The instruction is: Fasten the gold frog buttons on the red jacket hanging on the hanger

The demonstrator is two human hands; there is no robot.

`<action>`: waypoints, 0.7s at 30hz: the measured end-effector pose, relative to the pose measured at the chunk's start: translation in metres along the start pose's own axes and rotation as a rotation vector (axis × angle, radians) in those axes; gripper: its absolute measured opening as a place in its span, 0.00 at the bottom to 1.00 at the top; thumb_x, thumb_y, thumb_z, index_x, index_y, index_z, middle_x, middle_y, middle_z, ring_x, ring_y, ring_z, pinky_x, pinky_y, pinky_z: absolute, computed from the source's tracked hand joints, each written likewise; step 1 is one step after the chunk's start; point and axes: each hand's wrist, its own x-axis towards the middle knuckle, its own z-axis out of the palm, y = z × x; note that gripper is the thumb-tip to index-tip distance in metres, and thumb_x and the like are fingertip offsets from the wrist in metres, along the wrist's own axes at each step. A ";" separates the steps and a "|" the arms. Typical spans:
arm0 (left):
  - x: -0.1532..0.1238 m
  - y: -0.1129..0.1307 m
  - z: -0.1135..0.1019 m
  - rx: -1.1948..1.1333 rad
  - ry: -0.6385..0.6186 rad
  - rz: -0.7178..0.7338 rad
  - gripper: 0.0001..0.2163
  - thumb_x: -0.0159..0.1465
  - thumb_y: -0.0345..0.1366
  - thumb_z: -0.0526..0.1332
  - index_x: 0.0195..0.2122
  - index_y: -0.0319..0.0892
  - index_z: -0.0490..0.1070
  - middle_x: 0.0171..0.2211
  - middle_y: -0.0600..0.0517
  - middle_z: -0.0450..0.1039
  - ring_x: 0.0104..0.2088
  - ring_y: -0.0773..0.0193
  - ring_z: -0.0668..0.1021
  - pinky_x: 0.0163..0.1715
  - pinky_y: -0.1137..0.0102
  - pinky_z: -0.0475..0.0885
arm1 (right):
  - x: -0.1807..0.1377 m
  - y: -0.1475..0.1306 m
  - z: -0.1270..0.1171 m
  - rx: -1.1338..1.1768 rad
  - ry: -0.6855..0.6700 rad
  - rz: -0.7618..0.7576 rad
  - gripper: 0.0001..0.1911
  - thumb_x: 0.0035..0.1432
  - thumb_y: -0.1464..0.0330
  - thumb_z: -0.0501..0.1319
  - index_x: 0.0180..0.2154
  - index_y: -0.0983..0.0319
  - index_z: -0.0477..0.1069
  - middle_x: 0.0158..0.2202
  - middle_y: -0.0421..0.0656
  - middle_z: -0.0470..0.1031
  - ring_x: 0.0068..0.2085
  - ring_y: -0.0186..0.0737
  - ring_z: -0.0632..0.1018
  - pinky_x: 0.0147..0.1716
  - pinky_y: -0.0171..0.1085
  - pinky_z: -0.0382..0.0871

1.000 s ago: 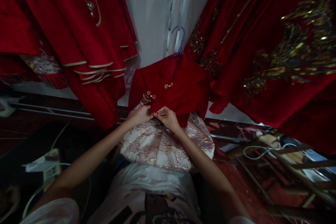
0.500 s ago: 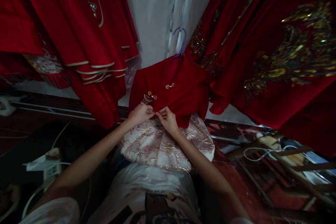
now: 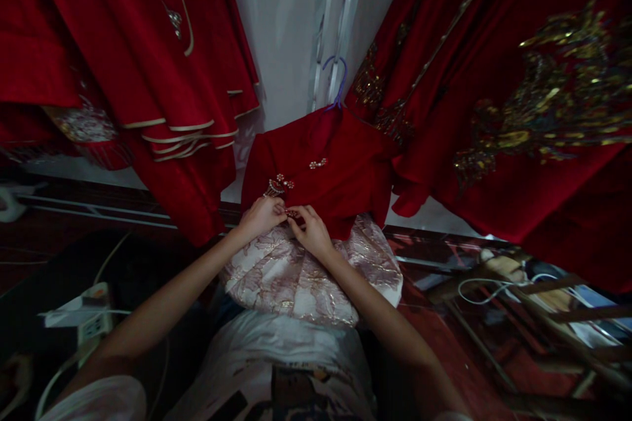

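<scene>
Just below the left grip (image 3: 267, 214) and right grip (image 3: 311, 230), pale patterned cloth (image 3: 291, 279) underlies the hem of a red garment (image 3: 353, 168), while leftward a dark surface (image 3: 47, 279) bears a white power strip (image 3: 93, 327) and rightward the reddish floor (image 3: 444, 334) carries a wooden frame (image 3: 587, 312).
</scene>
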 end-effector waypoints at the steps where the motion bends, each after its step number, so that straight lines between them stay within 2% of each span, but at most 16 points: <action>1: 0.000 0.000 0.000 0.001 0.001 -0.006 0.05 0.55 0.33 0.60 0.32 0.40 0.72 0.30 0.50 0.79 0.34 0.63 0.81 0.35 0.72 0.74 | 0.000 0.000 0.000 -0.015 0.001 0.001 0.14 0.63 0.65 0.55 0.49 0.55 0.69 0.44 0.43 0.70 0.40 0.35 0.76 0.37 0.33 0.74; 11: 0.001 -0.005 0.000 -0.005 0.015 0.002 0.07 0.56 0.32 0.59 0.35 0.40 0.73 0.32 0.49 0.80 0.35 0.62 0.81 0.35 0.72 0.75 | -0.001 -0.001 -0.001 -0.107 -0.007 -0.006 0.14 0.64 0.65 0.54 0.50 0.54 0.71 0.43 0.43 0.71 0.40 0.37 0.76 0.38 0.33 0.74; 21: 0.000 -0.001 0.000 0.010 0.030 -0.002 0.07 0.58 0.34 0.59 0.35 0.40 0.74 0.33 0.48 0.80 0.35 0.62 0.81 0.37 0.72 0.74 | -0.002 0.001 0.003 -0.087 0.006 -0.025 0.17 0.65 0.66 0.52 0.52 0.55 0.72 0.43 0.44 0.72 0.40 0.36 0.76 0.41 0.33 0.74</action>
